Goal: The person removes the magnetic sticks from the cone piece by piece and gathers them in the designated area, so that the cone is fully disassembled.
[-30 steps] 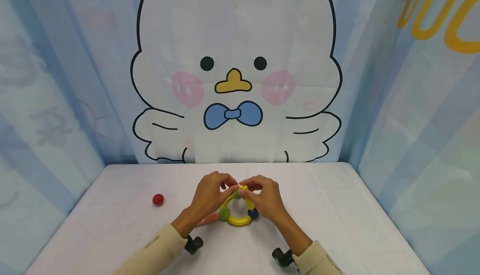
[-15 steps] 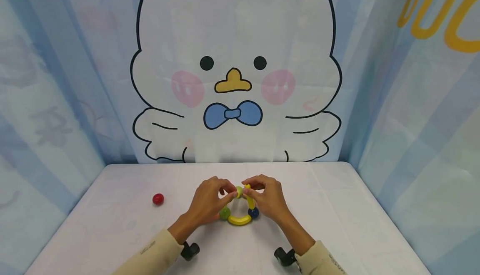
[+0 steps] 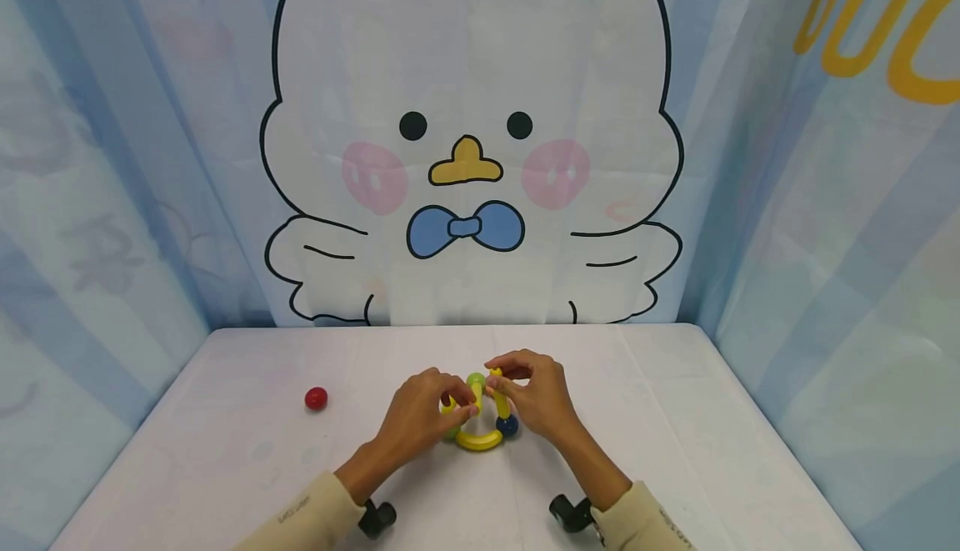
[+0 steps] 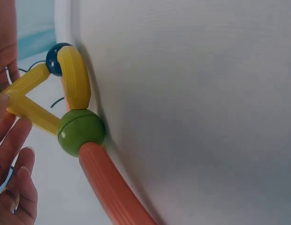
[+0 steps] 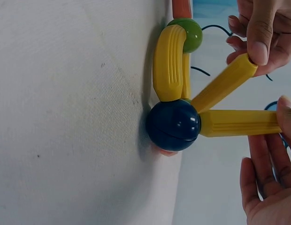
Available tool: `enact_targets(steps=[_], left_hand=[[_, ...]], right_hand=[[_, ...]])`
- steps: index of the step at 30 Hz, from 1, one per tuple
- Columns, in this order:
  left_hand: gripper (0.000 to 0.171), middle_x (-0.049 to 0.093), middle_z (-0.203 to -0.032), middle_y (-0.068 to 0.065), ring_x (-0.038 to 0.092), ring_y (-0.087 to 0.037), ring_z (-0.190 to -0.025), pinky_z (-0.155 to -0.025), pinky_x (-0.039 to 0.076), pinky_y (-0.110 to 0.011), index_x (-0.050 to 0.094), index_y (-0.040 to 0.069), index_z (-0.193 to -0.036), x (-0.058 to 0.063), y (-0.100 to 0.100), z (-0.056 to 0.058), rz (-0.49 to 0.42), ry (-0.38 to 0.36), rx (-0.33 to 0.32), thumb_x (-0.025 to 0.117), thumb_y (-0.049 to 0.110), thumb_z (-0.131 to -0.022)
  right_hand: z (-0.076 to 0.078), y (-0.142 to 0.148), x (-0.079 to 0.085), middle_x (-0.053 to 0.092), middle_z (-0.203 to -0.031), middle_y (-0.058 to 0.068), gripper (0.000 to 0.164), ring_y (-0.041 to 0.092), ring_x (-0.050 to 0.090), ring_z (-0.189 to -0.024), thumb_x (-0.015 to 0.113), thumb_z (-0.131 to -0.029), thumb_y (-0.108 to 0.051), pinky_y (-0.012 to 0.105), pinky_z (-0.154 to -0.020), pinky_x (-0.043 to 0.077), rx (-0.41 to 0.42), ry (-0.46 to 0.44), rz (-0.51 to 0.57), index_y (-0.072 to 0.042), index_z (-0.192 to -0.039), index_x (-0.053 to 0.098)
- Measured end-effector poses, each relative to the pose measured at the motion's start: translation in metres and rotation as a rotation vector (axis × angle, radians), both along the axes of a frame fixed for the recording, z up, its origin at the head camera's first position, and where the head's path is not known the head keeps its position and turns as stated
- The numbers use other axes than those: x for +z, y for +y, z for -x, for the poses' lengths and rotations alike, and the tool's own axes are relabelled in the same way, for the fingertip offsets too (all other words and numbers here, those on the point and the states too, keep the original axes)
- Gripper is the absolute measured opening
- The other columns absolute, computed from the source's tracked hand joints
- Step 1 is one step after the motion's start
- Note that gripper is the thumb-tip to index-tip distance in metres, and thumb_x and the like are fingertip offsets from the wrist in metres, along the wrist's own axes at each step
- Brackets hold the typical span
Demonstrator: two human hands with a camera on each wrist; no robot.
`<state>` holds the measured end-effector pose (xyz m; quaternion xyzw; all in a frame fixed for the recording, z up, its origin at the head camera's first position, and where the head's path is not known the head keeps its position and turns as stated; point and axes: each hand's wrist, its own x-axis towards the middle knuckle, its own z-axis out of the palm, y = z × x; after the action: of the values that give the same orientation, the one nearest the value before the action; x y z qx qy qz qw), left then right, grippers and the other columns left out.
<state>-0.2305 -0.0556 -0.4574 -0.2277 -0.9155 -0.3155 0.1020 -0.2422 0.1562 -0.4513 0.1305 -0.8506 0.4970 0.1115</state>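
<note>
In the head view, my left hand (image 3: 420, 413) and right hand (image 3: 536, 393) work over a ring of toy building sticks and balls. My right hand pinches the upper end of a yellow stick (image 5: 241, 123) whose lower end joins a blue ball (image 5: 172, 125). My left hand (image 5: 267, 35) pinches the end of another yellow stick (image 5: 225, 84), which leads down to a green ball (image 4: 80, 132). A curved yellow stick (image 4: 74, 77) links the green and blue balls on the table. A light-green ball (image 3: 476, 380) with a yellow stick below it shows between my hands.
An orange-red stick (image 4: 115, 187) runs out from the lower green ball. A red ball (image 3: 317, 398) lies apart on the white table (image 3: 247, 468), to the left. A curtain with a cartoon figure (image 3: 465, 59) hangs behind the table.
My left hand has moved down and toward me, away from the top of the ring. The light-green ball now shows between my hands. My right hand has hardly moved.
</note>
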Motion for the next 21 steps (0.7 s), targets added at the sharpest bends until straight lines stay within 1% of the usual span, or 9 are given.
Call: enact_targets(steps=[3,10,13,16,21], left_hand=[[0.011,0.071,-0.083,0.016,0.059,-0.011,-0.081,-0.070,0.046,-0.021,0.082,0.024,-0.094,-0.003,0.000,-0.001,0.010,-0.014,-0.012,0.086,0.033,-0.091],[0.011,0.072,-0.084,0.013,0.056,-0.006,-0.081,-0.070,0.047,-0.020,0.081,0.023,-0.093,-0.010,0.002,-0.002,0.054,-0.037,-0.059,0.089,0.029,-0.088],[0.013,0.072,-0.084,0.011,0.056,-0.007,-0.082,-0.070,0.047,-0.020,0.082,0.021,-0.094,-0.013,0.003,-0.002,0.075,-0.048,-0.087,0.090,0.028,-0.086],[0.016,0.073,-0.085,0.011,0.056,-0.007,-0.082,-0.070,0.047,-0.020,0.082,0.020,-0.095,-0.014,0.004,-0.002,0.100,-0.048,-0.111,0.092,0.027,-0.085],[0.019,0.073,-0.085,0.012,0.052,-0.004,-0.082,-0.069,0.046,-0.019,0.081,0.020,-0.097,-0.016,0.005,0.000,0.132,-0.034,-0.124,0.093,0.028,-0.083]], right_hand=[[0.000,0.001,0.000,0.079,-0.100,-0.002,0.016,0.016,0.075,-0.094,0.083,-0.092,-0.013,0.046,-0.094,0.063,0.004,0.005,0.000,-0.014,-0.107,0.083],[0.001,0.001,0.000,0.079,-0.100,-0.005,0.015,0.014,0.075,-0.094,0.083,-0.092,-0.015,0.039,-0.093,0.063,-0.001,0.002,-0.011,-0.021,-0.106,0.083],[0.000,0.001,-0.001,0.079,-0.100,-0.004,0.014,0.015,0.075,-0.094,0.083,-0.092,-0.016,0.036,-0.091,0.063,0.001,0.011,-0.017,-0.020,-0.106,0.083],[-0.001,0.001,0.000,0.079,-0.100,-0.004,0.014,0.015,0.074,-0.095,0.082,-0.093,-0.017,0.033,-0.090,0.063,0.003,0.019,-0.024,-0.020,-0.107,0.083],[-0.002,0.000,0.001,0.078,-0.100,-0.005,0.014,0.014,0.074,-0.095,0.082,-0.093,-0.016,0.031,-0.090,0.063,-0.002,0.000,-0.013,-0.021,-0.106,0.083]])
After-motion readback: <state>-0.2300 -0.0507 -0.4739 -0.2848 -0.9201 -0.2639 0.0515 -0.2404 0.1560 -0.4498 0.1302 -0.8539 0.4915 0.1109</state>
